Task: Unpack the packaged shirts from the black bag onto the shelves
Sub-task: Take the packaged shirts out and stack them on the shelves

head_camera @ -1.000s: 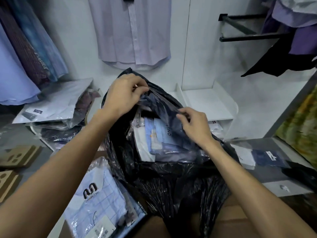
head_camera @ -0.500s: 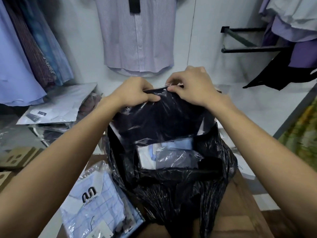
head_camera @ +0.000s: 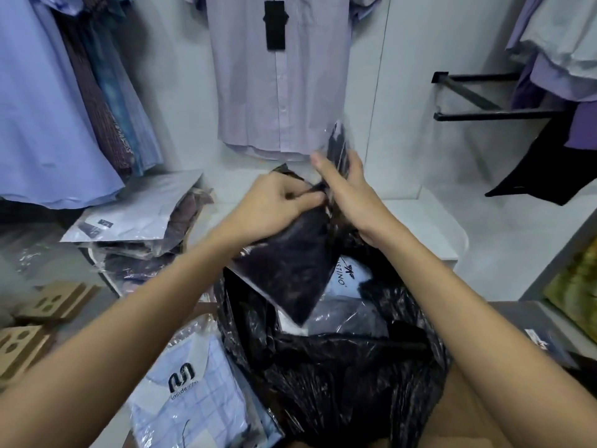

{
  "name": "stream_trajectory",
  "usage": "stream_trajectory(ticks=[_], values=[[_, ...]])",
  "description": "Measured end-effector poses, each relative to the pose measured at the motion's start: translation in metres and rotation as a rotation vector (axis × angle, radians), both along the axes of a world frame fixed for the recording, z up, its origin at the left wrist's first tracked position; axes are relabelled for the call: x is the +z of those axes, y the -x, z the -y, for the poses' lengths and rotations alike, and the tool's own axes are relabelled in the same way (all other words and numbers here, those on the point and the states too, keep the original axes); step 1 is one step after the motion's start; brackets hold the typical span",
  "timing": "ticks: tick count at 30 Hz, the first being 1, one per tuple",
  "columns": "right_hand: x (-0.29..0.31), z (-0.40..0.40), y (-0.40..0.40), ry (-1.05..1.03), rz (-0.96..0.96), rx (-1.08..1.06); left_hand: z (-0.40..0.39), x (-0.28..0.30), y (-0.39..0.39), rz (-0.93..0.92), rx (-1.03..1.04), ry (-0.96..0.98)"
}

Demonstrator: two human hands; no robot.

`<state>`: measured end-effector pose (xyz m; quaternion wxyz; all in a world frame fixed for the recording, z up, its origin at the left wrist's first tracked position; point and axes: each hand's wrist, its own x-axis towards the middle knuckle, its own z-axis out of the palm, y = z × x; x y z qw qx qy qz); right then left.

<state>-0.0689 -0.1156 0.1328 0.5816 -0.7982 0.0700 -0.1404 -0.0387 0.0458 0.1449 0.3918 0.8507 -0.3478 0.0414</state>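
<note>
The black bag (head_camera: 323, 383) stands open in front of me with several packaged shirts inside, one white pack (head_camera: 347, 279) printed with a logo. Above its mouth I hold a dark packaged shirt (head_camera: 290, 266) in clear plastic, tilted with one corner pointing down into the bag. My left hand (head_camera: 274, 202) pinches its upper edge. My right hand (head_camera: 345, 189) grips the same pack from the right, fingers wrapped round the upper end that sticks up past them.
A blue checked packaged shirt (head_camera: 193, 392) lies at the bag's left. More packaged shirts (head_camera: 135, 218) are stacked on the left shelf. A white shelf (head_camera: 420, 227) sits behind the bag. Shirts hang on the wall (head_camera: 281, 76), and a black rail (head_camera: 478, 114) juts out at right.
Both hands have lifted the dark pack out of the bag and turned it from flat-on to tilted; the right hand shifted its grip to the pack's right side.
</note>
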Motion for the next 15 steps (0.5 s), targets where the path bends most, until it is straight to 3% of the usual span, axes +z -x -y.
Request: stream_trajectory(ticks=[3, 6, 8, 12, 15], values=[[0.005, -0.003, -0.004, 0.31, -0.072, -0.015, 0.016, -0.021, 0.018, 0.074, -0.016, -0.035], [0.004, 0.013, -0.005, 0.531, 0.004, -0.053, 0.015, -0.033, 0.026, -0.19, -0.197, -0.091], [0.004, 0.021, -0.002, 0.513, 0.086, -0.035, 0.01, -0.036, 0.019, -0.28, -0.195, 0.039], [0.009, 0.028, 0.002, 0.394, 0.227, -0.007, 0.006, -0.052, -0.017, -0.212, 0.262, 0.495], [0.021, 0.032, 0.007, 0.177, 0.309, 0.049, -0.008, -0.056, -0.046, -0.489, 0.422, 0.73]])
